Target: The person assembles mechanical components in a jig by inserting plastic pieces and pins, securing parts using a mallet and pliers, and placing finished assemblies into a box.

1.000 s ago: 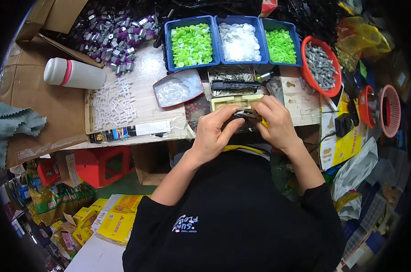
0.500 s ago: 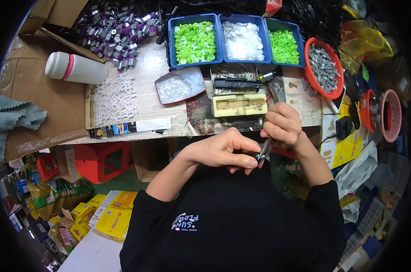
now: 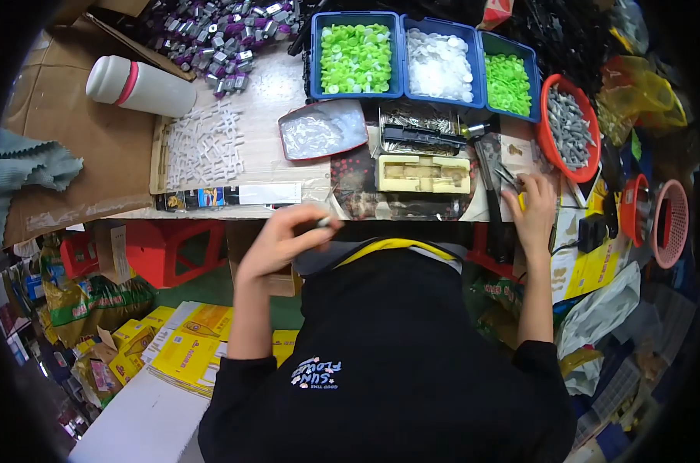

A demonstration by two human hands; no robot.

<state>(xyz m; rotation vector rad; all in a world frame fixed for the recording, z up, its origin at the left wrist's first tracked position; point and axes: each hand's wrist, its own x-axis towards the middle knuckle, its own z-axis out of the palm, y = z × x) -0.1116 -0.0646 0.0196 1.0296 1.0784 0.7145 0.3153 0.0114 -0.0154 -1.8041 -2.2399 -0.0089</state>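
Note:
My left hand (image 3: 288, 238) is raised in front of the table's near edge, its fingers curled round a small grey-white piece (image 3: 324, 222) too blurred to make out. Over at the right, my right hand (image 3: 533, 210) rests at the table edge with thumb and fingers round a metal tool with yellow on its handle (image 3: 522, 202). The tool's tip points up and left. Between the hands and farther back lies a cream fixture block (image 3: 423, 175). Behind it, a black part (image 3: 423, 140) lies across a tray of metal pins (image 3: 419, 117).
Blue bins (image 3: 396, 55) hold green and white caps. A red basket (image 3: 544, 127) has grey parts. A red-rimmed dish (image 3: 323, 130), white plastic pieces (image 3: 203, 147), a white bottle (image 3: 141, 86) and purple-and-metal parts (image 3: 226, 38) are on the left.
The hands were together round a dark part and the tool; now they are far apart. My left hand has moved left, my right hand right with the tool. The view has shifted.

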